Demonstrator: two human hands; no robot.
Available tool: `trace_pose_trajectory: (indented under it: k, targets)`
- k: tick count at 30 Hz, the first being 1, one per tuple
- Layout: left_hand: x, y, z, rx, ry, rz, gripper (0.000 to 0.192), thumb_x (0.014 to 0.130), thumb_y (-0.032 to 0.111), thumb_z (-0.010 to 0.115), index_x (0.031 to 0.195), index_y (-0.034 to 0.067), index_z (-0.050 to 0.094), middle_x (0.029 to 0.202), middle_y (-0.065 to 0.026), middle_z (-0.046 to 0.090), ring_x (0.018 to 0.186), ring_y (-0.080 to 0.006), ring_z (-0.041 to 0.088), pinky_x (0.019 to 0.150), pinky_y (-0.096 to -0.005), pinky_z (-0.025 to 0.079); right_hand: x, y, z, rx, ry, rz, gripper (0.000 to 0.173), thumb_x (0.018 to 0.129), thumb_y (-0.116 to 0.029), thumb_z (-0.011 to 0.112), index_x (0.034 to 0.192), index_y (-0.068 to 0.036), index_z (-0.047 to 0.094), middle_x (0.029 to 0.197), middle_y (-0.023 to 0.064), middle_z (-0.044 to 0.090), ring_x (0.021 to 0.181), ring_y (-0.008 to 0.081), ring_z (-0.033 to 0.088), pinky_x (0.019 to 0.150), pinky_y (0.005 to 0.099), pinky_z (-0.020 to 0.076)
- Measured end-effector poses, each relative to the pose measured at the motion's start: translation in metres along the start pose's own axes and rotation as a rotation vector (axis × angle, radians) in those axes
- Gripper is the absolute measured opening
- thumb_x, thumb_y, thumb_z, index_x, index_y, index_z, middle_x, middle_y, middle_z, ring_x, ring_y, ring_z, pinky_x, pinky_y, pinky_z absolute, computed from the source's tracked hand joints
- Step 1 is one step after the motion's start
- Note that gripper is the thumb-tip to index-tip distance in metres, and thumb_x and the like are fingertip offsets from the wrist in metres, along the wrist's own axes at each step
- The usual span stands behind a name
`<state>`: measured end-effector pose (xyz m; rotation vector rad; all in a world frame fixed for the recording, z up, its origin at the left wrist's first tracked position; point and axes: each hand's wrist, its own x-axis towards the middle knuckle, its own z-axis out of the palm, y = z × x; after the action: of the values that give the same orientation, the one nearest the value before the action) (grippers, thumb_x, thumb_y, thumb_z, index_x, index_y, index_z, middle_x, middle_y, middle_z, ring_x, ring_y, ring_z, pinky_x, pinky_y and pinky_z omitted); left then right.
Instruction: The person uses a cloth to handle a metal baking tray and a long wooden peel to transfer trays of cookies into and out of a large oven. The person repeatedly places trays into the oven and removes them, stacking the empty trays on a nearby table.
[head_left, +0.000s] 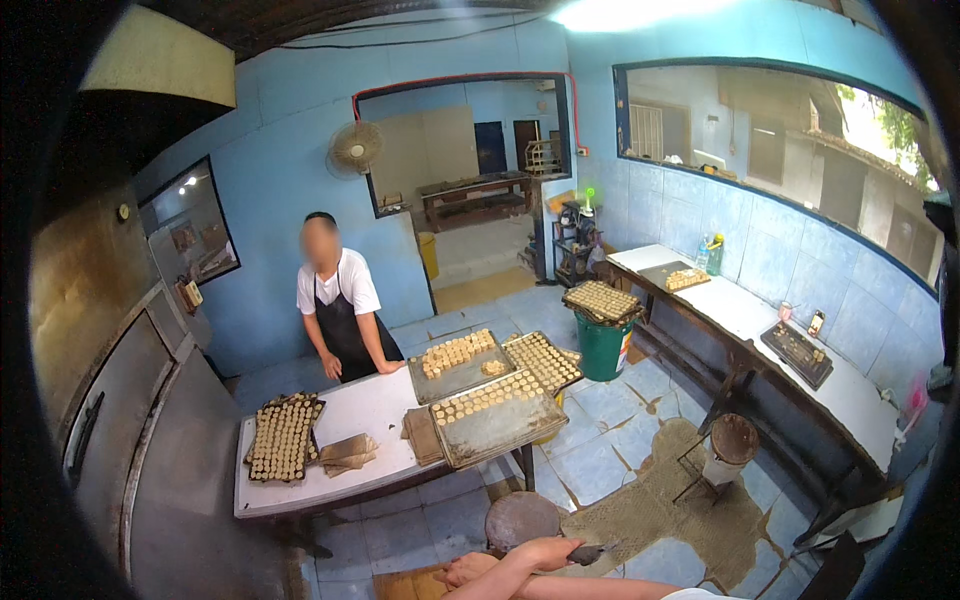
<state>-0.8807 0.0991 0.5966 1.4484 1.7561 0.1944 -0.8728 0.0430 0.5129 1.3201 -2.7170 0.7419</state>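
Note:
My arms cross at the bottom edge of the head view. My left hand (551, 553), whose forearm rises from the lower left, grips a small dark-handled tool (586, 555). A thin blade-like tip points right from it, though its kind is unclear. Lower and to the left is my right hand (469, 571), partly behind the left forearm. Its fingers look curled, and whether they hold anything is hidden. A round brown stool-like top (523, 517) lies just beyond my hands, and a wooden board (409, 586) shows below them.
Behind a white-topped table (375, 420) stands a person (345, 300) in a dark apron. Trays of small round pale pieces (285, 439) and a partly filled metal tray (502, 420) rest there. A green bucket (600, 349) bears more trays. A long wall bench (739, 311) runs along the right.

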Motion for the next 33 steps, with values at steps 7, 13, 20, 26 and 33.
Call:
trace_pose_trajectory:
  k: [7,13,20,26,33]
  targets:
    - [0.034,-0.028,0.03,0.035,-0.114,0.03,0.068,0.097,0.018,0.065,0.157,0.008,0.035,0.134,-0.0258,0.063,0.12,-0.042,0.062,0.096,-0.0476,0.051,-0.01,-0.006,-0.011,0.024,-0.004,0.027,0.022,0.09,-0.023,0.059,0.093,-0.004,0.07,0.087,0.0159,0.071,0.08,0.0357,0.071,0.065,0.0459,0.0546]
    - [0.029,-0.014,0.021,0.058,-0.078,-0.003,0.07,0.097,0.019,0.065,0.159,0.01,0.033,0.132,-0.0256,0.064,0.12,-0.042,0.062,0.097,-0.0479,0.05,-0.022,-0.006,-0.017,0.003,-0.032,0.083,0.021,0.089,-0.023,0.06,0.092,-0.004,0.07,0.086,0.0161,0.072,0.08,0.0354,0.071,0.065,0.0453,0.0547]
    - [0.029,-0.014,0.003,-0.051,-0.007,0.03,0.071,0.1,0.026,0.063,0.161,0.014,0.029,0.132,-0.0278,0.063,0.121,-0.0458,0.059,0.098,-0.0495,0.048,-0.02,-0.002,-0.037,0.045,-0.121,0.063,0.025,0.087,-0.024,0.063,0.104,-0.006,0.069,0.085,0.0165,0.072,0.085,0.0366,0.072,0.069,0.0469,0.0564]
    - [0.01,-0.04,-0.001,0.086,-0.052,-0.04,0.068,0.1,0.031,0.063,0.159,0.017,0.033,0.134,-0.0272,0.062,0.123,-0.0458,0.059,0.1,-0.0491,0.048,0.005,-0.019,-0.047,0.081,-0.124,-0.034,0.039,0.089,-0.024,0.061,0.122,-0.004,0.065,0.085,0.0169,0.071,0.084,0.0379,0.072,0.069,0.0489,0.0568]
    - [-0.009,-0.051,0.004,-0.019,0.042,-0.085,0.067,0.098,0.026,0.065,0.158,0.016,0.036,0.123,-0.0262,0.068,0.115,-0.0449,0.063,0.096,-0.0499,0.049,0.021,-0.02,-0.028,-0.123,-0.064,0.082,0.038,0.093,-0.026,0.057,0.124,-0.006,0.066,0.089,0.0144,0.072,0.084,0.0364,0.072,0.067,0.0491,0.0567]
